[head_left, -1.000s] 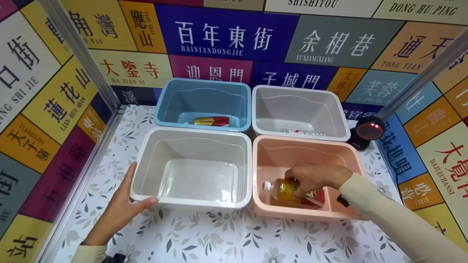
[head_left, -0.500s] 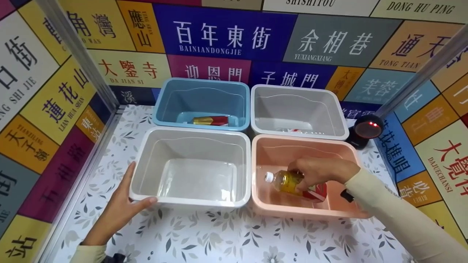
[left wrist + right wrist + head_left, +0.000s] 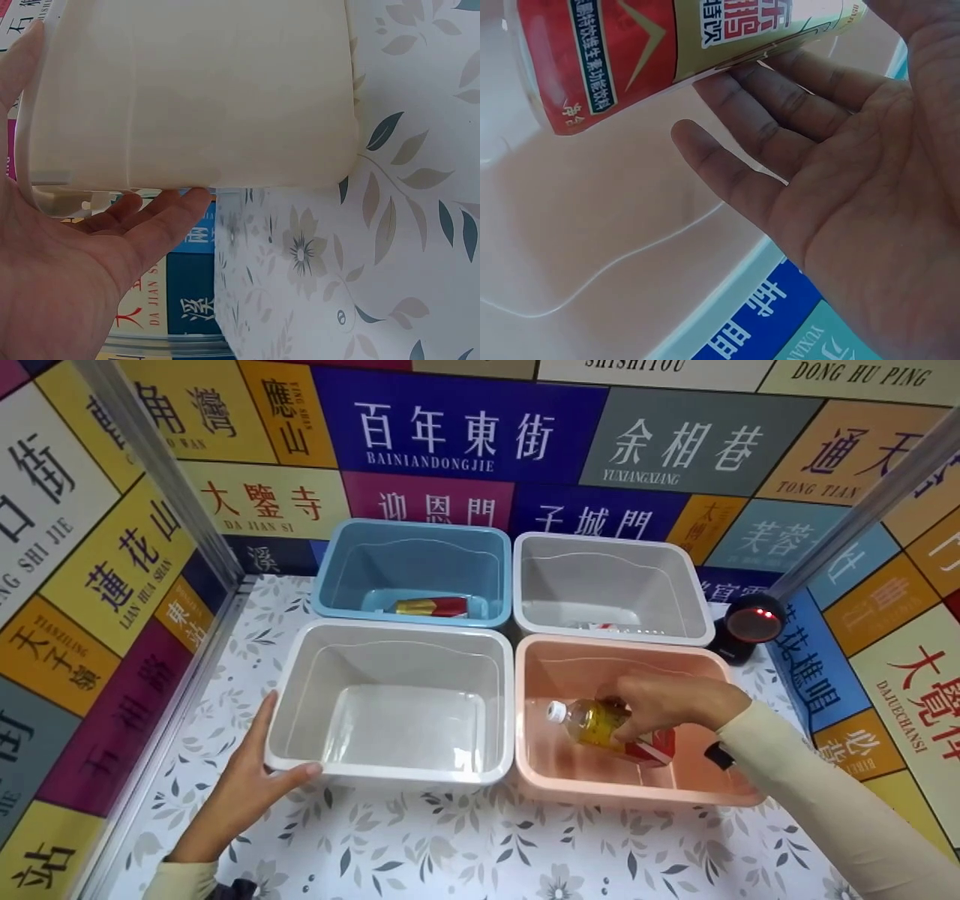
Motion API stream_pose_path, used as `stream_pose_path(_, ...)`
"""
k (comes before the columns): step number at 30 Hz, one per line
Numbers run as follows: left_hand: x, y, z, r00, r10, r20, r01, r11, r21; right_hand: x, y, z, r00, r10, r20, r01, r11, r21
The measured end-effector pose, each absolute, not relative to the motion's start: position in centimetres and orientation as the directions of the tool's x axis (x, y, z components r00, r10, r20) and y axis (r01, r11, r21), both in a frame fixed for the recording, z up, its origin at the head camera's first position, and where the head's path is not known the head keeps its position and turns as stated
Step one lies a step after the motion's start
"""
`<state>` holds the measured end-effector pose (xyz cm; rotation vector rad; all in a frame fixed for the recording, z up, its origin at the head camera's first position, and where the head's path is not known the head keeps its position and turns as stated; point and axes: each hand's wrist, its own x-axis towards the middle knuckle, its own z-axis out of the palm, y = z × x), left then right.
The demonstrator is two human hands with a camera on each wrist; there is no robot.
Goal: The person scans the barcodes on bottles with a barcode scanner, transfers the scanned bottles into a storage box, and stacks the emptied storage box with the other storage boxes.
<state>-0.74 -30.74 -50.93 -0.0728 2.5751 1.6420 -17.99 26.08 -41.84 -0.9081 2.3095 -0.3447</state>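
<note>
In the head view my right hand reaches into the salmon-pink bin and grips a drink bottle. The bottle has a white cap, yellow liquid and a red and gold label; it lies tilted, cap to the left and up. The right wrist view shows the bottle between thumb and fingers, with the little finger off it. My left hand rests at the front left corner of the light grey bin, thumb along the front, fingers straight against the side. In the left wrist view its fingertips touch the bin wall.
Behind stand a blue bin holding a red and gold packaged item and another grey bin with a partly hidden item. A black device with red lights stands at right. Printed panels enclose the flower-patterned table.
My right hand has raised the bottle within the salmon-pink bin and moved slightly right and away from me. My left hand has stayed at the light grey bin.
</note>
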Motion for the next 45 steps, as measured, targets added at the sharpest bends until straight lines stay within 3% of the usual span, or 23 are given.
stream_pose_path(7,-0.8,-30.8,-50.9,-0.994,0.008,-0.113,-0.099,0.414,0.905,-18.1,26.4,-41.3,-0.569,-0.692,-0.445,-0.500,0.721,-0.480)
stream_pose_path(14,-0.6,-30.8,-50.8,-0.993,0.011,-0.120,-0.105,0.412,0.905,-18.0,26.8,-40.8,-0.616,-0.699,-0.365,-0.549,0.712,-0.438)
stream_pose_path(21,-0.6,-30.7,-51.1,-0.996,0.016,-0.089,-0.074,0.412,0.908,-18.1,26.9,-40.3,-0.587,-0.752,-0.301,-0.576,0.649,-0.498)
stream_pose_path(45,-0.7,-30.7,-50.9,-0.997,0.017,-0.081,-0.067,0.424,0.903,-18.3,29.5,-37.3,-0.713,-0.642,-0.282,-0.480,0.740,-0.471)
